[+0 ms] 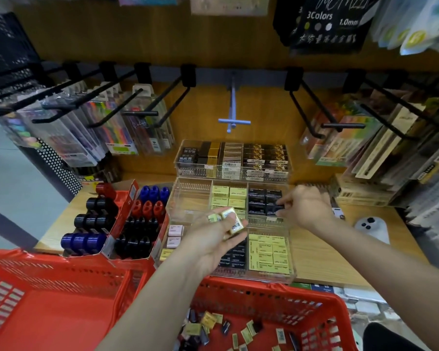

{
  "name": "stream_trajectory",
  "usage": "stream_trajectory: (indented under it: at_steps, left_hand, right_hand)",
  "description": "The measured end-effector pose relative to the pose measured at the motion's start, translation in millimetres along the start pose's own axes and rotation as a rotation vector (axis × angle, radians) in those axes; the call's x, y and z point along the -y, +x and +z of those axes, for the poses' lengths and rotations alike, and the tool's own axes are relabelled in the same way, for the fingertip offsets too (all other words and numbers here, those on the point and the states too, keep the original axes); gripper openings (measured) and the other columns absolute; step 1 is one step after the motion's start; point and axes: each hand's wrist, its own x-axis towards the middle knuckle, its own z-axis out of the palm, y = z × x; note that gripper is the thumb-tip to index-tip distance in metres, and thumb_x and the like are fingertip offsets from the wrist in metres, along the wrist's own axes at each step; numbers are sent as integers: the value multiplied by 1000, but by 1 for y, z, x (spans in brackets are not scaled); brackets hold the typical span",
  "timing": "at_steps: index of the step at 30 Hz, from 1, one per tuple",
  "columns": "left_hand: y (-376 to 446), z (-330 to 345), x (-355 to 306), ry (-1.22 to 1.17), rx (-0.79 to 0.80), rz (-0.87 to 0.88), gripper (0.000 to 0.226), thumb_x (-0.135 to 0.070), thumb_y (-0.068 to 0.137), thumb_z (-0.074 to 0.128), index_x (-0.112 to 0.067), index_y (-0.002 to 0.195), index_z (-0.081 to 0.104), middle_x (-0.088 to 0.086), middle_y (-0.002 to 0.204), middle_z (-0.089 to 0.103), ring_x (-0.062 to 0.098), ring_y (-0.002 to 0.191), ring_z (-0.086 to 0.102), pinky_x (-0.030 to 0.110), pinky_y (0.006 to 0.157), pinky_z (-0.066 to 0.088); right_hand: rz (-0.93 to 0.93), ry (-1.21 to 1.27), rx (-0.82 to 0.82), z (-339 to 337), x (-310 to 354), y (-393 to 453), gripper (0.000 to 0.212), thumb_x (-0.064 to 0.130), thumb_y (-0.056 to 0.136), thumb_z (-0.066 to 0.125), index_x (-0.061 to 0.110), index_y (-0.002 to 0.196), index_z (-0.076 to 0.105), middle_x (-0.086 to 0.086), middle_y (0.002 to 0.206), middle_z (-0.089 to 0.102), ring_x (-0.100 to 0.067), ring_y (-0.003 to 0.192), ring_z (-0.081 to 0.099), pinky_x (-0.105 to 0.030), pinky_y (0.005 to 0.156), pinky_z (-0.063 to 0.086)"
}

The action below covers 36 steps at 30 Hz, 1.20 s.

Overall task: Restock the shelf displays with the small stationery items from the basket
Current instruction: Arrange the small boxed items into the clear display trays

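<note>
My left hand [214, 239] is palm up over the clear acrylic display tray [188, 196] and holds a few small yellow wrapped erasers [230, 219]. My right hand [303, 206] reaches into the tray's black-eraser compartment and pinches a black eraser [276, 209] at its fingertips. Beside that compartment is a section of yellow erasers [228, 196]; the tray's left section holds nothing. The red basket [264, 295] at the bottom holds several loose yellow and black erasers [213, 323].
A nearer clear tray [269, 254] holds yellow, black and pink erasers. Red cardboard boxes of round black, blue and red items [127, 221] stand at left. A rear tray [233, 158] holds boxed erasers. Black hooks with pen packs overhang. A white device [371, 228] lies at right.
</note>
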Motion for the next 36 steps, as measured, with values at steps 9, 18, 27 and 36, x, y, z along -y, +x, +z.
stream_trajectory:
  at_steps: [9,18,27,36]
  left_hand:
    - [-5,6,8,187,-54,71,19,-12,83,76,-27,94,71,9,99,71,13,76,55,21,64,49]
    - [-50,16,0,216,286,116,35,10,88,62,-18,103,74,9,102,75,17,90,65,25,78,54]
    - [-62,2,-4,-67,93,-28,26,-8,89,68,-6,115,64,9,91,57,15,72,47,26,63,46]
    - [-14,-38,-24,-44,-41,17,41,19,90,49,-3,124,52,17,106,61,19,85,58,28,79,51]
  right_hand:
    - [-252,236,-33,-8,0,-21,23,34,96,60,19,108,72,2,102,71,-5,81,66,-17,76,52]
    - [161,1588,586,-35,15,-108,25,12,85,69,-1,106,72,-17,103,74,-20,94,73,-20,72,58]
    - [-171,850,-74,-32,9,-112,32,14,74,85,37,87,68,20,96,64,17,74,62,-3,60,47]
    - [-245,239,-235,4,61,-33,36,43,81,76,31,114,70,6,107,70,-10,85,65,-24,72,54]
